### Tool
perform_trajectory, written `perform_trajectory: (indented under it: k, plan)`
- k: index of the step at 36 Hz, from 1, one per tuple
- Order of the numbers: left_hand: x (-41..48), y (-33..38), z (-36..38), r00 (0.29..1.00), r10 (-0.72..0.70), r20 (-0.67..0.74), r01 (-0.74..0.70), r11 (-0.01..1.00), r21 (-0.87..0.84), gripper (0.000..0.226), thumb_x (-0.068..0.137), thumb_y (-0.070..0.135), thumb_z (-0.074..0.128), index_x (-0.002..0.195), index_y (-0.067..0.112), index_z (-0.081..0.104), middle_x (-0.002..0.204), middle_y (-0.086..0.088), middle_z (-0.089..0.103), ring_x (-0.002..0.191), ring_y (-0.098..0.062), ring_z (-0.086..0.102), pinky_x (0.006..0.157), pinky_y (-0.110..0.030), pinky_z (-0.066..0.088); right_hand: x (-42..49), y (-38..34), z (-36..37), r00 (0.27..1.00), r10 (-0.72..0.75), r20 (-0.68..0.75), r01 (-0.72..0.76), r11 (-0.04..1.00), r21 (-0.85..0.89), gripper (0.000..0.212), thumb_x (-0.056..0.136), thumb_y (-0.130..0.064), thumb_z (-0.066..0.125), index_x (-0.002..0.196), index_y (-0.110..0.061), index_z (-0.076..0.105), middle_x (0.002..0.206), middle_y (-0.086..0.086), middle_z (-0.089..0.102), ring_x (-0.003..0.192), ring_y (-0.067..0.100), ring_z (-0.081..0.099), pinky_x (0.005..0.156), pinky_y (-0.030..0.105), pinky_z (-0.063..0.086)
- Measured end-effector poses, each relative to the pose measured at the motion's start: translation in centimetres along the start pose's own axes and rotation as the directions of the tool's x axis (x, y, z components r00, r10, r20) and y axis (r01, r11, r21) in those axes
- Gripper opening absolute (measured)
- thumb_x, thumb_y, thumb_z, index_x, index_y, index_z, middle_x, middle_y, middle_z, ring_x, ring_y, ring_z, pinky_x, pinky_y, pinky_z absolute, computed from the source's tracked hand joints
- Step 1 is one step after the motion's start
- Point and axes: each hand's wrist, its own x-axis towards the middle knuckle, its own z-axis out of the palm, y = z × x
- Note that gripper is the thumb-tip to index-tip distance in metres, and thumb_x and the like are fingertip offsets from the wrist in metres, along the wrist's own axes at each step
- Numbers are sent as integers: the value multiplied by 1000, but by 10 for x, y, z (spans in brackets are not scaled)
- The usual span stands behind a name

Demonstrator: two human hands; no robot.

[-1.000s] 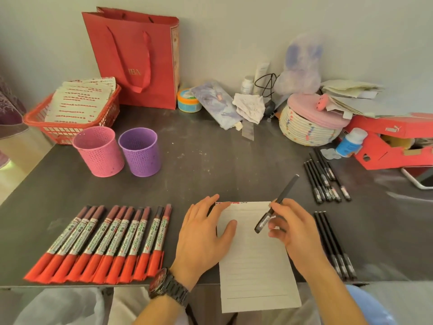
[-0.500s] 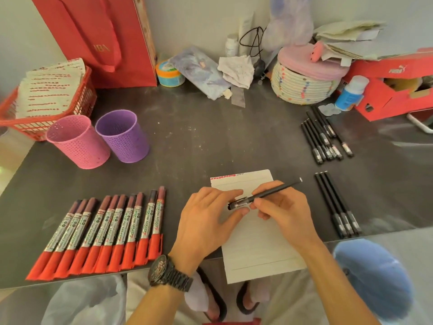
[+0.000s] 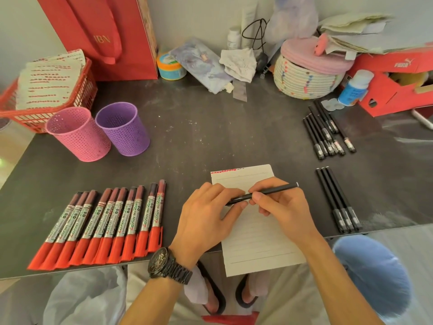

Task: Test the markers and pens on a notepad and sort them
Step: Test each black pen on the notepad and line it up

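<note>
Markers (image 3: 106, 221) number ten; three pens (image 3: 336, 200) lie right of notepad (image 3: 257, 242).

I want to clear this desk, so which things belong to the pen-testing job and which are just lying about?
Job: pen pinched by left hand and right hand; notepad; markers; loose pens; pink cup and purple cup, probably for sorting.
Lying about: bag; red basket; rope basket; shoebox; bottle; tin.

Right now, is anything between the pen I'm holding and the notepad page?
Only your left hand: its fingers pinch the pen's tip end above the notepad, while your right hand holds the barrel.
</note>
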Motion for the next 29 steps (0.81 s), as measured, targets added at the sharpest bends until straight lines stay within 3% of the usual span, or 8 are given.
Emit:
perform_trajectory:
  k: [10,15,21,26,29]
  plan:
    - [3,5,4,999,31,-39,-27,995,99,47,99,47,45,62,19,44,54,10,41,49,-11,34,46,-25,25,1,-3,0,999,33,32,-32,999,-31,6,84,-24,71,84,-23,77,74,-1,72,64,9,62,57,20,49]
    - [3,4,4,1000,17,-20,-15,996,92,51,99,51,44,59,20,41,52,12,37,46,-10,33,43,-24,23,2,-5,1,999,31,45,-30,999,-19,15,81,-36,70,84,-22,77,74,0,73,65,9,64,57,19,48]
    - [4,5,2,999,16,-37,-13,997,77,52,98,54,42,57,23,34,49,14,30,43,-7,28,42,-22,18,1,-5,1,998,33,55,-32,999,-32,12,84,-31,71,86,-23,78,73,2,73,66,10,64,57,19,48]
    - [4,3,1,999,-53,-13,54,997,48,64,97,68,28,53,22,30,46,13,29,40,-8,28,38,-21,20,1,-6,-1,999,31,23,-31,999,-12,18,82,-37,71,87,-21,78,74,5,74,66,11,66,58,20,50]
    - [3,1,2,998,-50,-42,52,998,46,62,96,68,34,54,23,33,48,13,29,43,-8,29,39,-19,19,0,-6,-1,1000,28,4,-28,1000,-8,19,82,-36,71,87,-18,78,72,4,72,64,11,64,57,21,49]
